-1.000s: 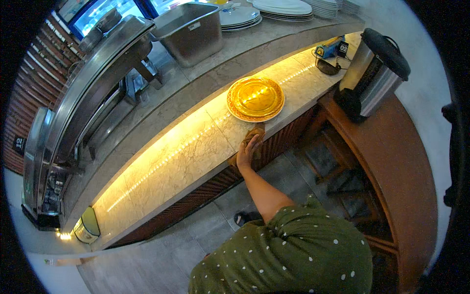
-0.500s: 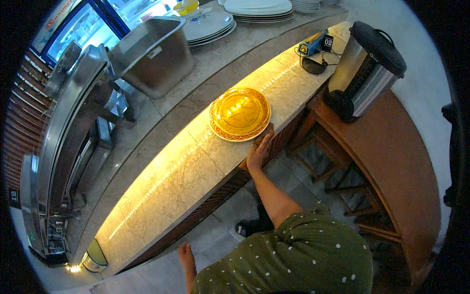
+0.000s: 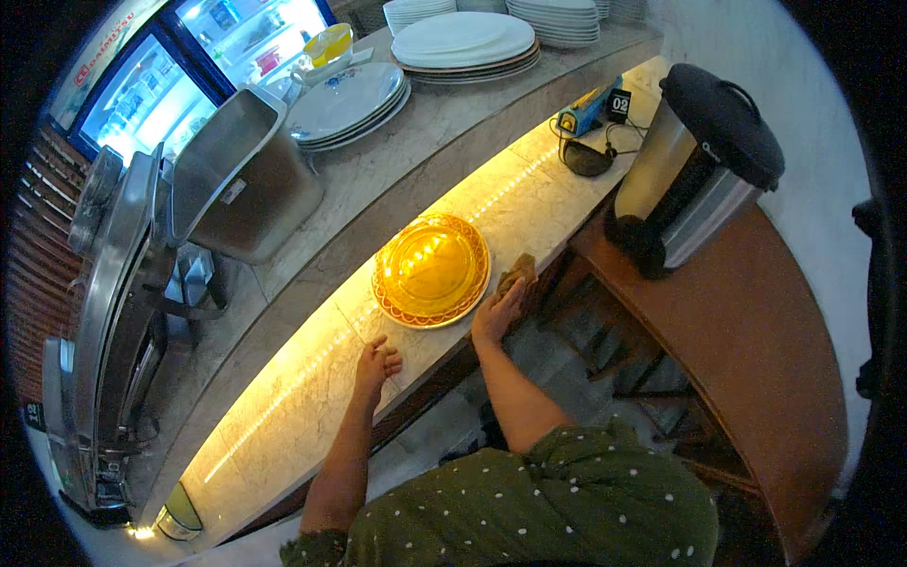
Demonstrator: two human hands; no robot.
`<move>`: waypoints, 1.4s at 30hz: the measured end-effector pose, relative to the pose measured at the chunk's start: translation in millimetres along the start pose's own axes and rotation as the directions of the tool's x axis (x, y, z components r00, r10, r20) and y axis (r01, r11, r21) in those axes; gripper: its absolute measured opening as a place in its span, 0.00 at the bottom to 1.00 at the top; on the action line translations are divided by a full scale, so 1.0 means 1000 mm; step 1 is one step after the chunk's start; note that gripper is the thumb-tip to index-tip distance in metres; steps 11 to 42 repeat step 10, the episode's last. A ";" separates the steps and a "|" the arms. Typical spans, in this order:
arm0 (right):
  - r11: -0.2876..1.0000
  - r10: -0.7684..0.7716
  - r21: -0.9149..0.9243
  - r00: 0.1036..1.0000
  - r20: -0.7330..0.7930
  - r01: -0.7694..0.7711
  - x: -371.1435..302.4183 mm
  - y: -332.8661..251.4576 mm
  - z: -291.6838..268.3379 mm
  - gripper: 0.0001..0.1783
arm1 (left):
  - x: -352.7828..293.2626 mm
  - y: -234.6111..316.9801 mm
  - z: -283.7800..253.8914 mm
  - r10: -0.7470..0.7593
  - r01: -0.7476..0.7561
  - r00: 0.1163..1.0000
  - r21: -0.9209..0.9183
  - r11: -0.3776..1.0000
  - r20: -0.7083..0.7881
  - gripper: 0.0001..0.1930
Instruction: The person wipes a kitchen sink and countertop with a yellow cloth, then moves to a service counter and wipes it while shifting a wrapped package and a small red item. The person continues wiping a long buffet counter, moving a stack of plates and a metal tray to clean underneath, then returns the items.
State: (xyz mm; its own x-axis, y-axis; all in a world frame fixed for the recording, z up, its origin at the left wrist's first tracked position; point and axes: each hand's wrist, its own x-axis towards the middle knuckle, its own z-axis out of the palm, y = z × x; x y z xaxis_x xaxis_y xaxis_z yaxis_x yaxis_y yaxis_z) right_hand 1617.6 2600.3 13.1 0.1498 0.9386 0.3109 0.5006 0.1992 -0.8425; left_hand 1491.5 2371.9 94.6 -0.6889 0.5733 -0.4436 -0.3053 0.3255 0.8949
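Observation:
A glossy yellow plate with an orange patterned rim (image 3: pixel 432 271) lies on the lit lower ledge of the counter (image 3: pixel 312 406). My right hand (image 3: pixel 498 314) is closed on a crumpled brown cloth (image 3: pixel 516 272) at the ledge's front edge, just right of the plate. Over the ledge, near the plate's lower left side, is my left hand (image 3: pixel 377 367). Its fingers are loosely bent and apart, with nothing in them.
On the upper counter stand a deep steel pan (image 3: pixel 248 189), flowered plates (image 3: pixel 348 102) and white oval platters (image 3: pixel 463 45). A large steel urn (image 3: pixel 704 170) rests on a brown wooden table (image 3: pixel 746 331). Dark sunglasses (image 3: pixel 588 159) lie at the ledge's far end.
My left hand has risen from beside my body to over the ledge, its fingers loosening. My right hand keeps the cloth at the front edge. The view has shifted, so the plate appears lower.

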 end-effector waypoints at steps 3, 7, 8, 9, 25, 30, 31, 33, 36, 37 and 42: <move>0.999 0.000 -0.055 0.997 -0.074 -0.004 0.017 -0.004 0.003 0.39 | 0.045 0.024 0.031 -0.064 0.069 0.997 -0.143 0.987 0.034 0.19; 0.992 0.107 -0.060 0.993 -0.047 -0.110 0.010 -0.018 -0.003 0.31 | 0.085 0.023 0.054 0.040 0.005 0.990 -0.323 0.947 0.133 0.15; 0.992 0.117 -0.048 0.992 -0.047 -0.119 0.012 -0.019 -0.003 0.31 | 0.092 0.018 0.057 -0.025 0.019 1.000 -0.305 0.952 -0.016 0.15; 0.989 0.143 -0.035 0.989 -0.037 -0.144 0.014 -0.018 -0.002 0.31 | 0.099 0.012 0.058 0.007 -0.010 1.000 -0.306 0.952 -0.011 0.17; 0.989 0.141 -0.037 0.989 -0.051 -0.143 0.016 -0.018 0.002 0.31 | 0.110 0.009 0.056 0.006 -0.007 1.000 -0.296 0.955 -0.004 0.17; 0.989 0.141 -0.037 0.989 -0.051 -0.143 0.016 -0.018 0.002 0.31 | 0.110 0.009 0.056 0.006 -0.007 1.000 -0.296 0.955 -0.004 0.17; 0.989 0.141 -0.037 0.989 -0.051 -0.143 0.016 -0.018 0.002 0.31 | 0.110 0.009 0.056 0.006 -0.007 1.000 -0.296 0.955 -0.004 0.17; 0.989 0.141 -0.037 0.989 -0.051 -0.143 0.016 -0.018 0.002 0.31 | 0.110 0.009 0.056 0.006 -0.007 1.000 -0.296 0.955 -0.004 0.17; 0.989 0.141 -0.037 0.989 -0.051 -0.143 0.016 -0.018 0.002 0.31 | 0.110 0.009 0.056 0.006 -0.007 1.000 -0.296 0.955 -0.004 0.17; 0.989 0.141 -0.037 0.989 -0.051 -0.143 0.016 -0.018 0.002 0.31 | 0.110 0.009 0.056 0.006 -0.007 1.000 -0.296 0.955 -0.004 0.17; 0.989 0.141 -0.037 0.989 -0.051 -0.143 0.016 -0.018 0.002 0.31 | 0.110 0.009 0.056 0.006 -0.007 1.000 -0.296 0.955 -0.004 0.17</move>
